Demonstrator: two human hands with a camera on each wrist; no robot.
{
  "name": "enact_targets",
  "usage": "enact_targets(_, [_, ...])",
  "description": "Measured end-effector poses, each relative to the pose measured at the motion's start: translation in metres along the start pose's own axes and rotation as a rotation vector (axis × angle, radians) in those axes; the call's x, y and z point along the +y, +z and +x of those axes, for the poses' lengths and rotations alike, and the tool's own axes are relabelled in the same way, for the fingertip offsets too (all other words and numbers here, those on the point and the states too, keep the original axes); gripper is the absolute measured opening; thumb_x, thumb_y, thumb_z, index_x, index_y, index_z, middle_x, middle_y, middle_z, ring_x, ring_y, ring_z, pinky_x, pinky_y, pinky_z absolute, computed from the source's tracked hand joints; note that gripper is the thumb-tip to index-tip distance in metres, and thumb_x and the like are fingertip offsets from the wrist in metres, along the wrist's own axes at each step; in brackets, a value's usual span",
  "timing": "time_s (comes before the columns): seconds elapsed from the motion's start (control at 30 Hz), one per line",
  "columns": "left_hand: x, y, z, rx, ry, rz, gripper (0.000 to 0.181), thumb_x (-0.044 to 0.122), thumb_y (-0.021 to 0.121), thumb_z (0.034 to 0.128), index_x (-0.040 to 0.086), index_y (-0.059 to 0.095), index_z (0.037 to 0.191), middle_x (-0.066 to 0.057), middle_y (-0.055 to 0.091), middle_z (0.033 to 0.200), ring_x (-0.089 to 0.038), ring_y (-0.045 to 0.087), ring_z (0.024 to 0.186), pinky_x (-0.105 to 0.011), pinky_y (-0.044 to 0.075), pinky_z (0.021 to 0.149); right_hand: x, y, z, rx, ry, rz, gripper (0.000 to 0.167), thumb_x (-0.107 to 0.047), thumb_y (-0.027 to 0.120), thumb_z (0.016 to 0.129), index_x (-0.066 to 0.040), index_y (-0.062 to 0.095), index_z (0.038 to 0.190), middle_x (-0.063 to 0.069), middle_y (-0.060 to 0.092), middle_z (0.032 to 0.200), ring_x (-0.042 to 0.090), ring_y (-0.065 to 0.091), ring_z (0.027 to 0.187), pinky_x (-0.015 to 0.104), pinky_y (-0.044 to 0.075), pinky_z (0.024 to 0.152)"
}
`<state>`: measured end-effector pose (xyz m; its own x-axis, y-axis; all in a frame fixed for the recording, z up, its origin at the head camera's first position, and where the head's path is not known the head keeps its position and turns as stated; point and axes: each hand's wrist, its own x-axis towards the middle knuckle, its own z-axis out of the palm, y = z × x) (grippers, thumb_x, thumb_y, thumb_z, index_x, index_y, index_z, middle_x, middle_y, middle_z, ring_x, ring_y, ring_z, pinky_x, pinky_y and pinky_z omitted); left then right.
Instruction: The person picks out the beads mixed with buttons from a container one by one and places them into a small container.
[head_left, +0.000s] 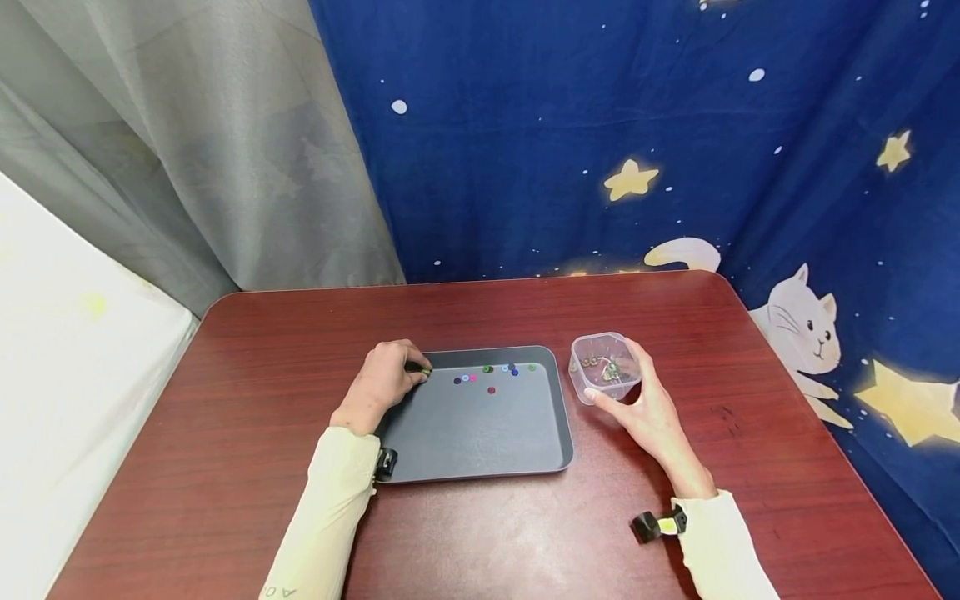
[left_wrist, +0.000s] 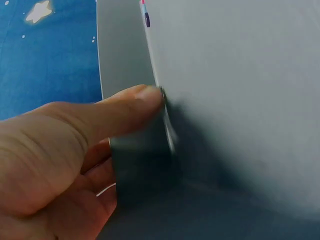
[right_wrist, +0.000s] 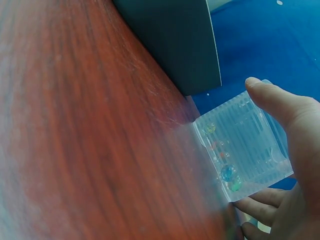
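In the head view, my left hand [head_left: 384,379] reaches over the back left corner of the grey tray [head_left: 480,433]. Its thumb and forefinger pinch a small yellow-green button [head_left: 426,372], which is mostly hidden by the fingers. The left wrist view shows the left thumb [left_wrist: 125,107] against the tray's inner edge, beside a purple button [left_wrist: 147,20]. My right hand [head_left: 652,412] grips a clear plastic container [head_left: 581,385] around its right side, just right of the tray. Several small shiny coloured pieces [right_wrist: 227,173] lie inside the container.
Several buttons, among them a red one [head_left: 491,390] and a pink one [head_left: 472,378], are spread over the tray's back half. Both tray and container stand on a reddish-brown table [head_left: 495,533]. A blue curtain [head_left: 525,150] hangs behind the table's back edge.
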<state>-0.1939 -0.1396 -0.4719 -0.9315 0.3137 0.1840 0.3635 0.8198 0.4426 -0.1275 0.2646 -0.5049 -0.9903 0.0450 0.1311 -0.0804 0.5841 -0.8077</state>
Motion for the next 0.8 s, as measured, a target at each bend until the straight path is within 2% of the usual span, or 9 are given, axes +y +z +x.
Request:
enact_targets(0.3, [0.006, -0.002, 0.000, -0.009, -0.013, -0.073, 0.007, 0.012, 0.086, 0.0850, 0.008, 0.083, 0.090, -0.007, 0.076, 0.101, -0.027, 0.073, 0.098, -0.045, 0.058, 0.091, 0.001, 0.000, 0.000, -0.005, 0.007, 0.005, 0.104, -0.039, 0.088, 0.083, -0.032, 0.024, 0.164, 0.013, 0.043, 0.160, 0.037, 0.049, 0.138, 0.064, 0.038, 0.114])
enact_targets(0.5, [0.009, -0.005, 0.004, 0.025, -0.016, -0.100, 0.008, 0.018, 0.086, 0.0855, 0.013, 0.083, 0.091, -0.006, 0.075, 0.109, -0.027, 0.072, 0.106, -0.045, 0.057, 0.097, -0.001, -0.002, 0.002, -0.006, 0.002, 0.010, 0.103, -0.040, 0.088, 0.083, -0.033, 0.024, 0.164, 0.012, 0.043, 0.160, 0.036, 0.048, 0.138, 0.064, 0.038, 0.114])
enact_targets(0.8, [0.030, -0.012, 0.009, 0.039, -0.037, -0.147, 0.012, 0.024, 0.083, 0.0898, 0.015, 0.082, 0.097, -0.003, 0.072, 0.116, -0.023, 0.071, 0.110, -0.044, 0.056, 0.098, 0.001, 0.000, 0.002, -0.009, -0.003, 0.014, 0.103, -0.040, 0.087, 0.084, -0.035, 0.023, 0.164, 0.012, 0.043, 0.159, 0.036, 0.049, 0.138, 0.066, 0.038, 0.114])
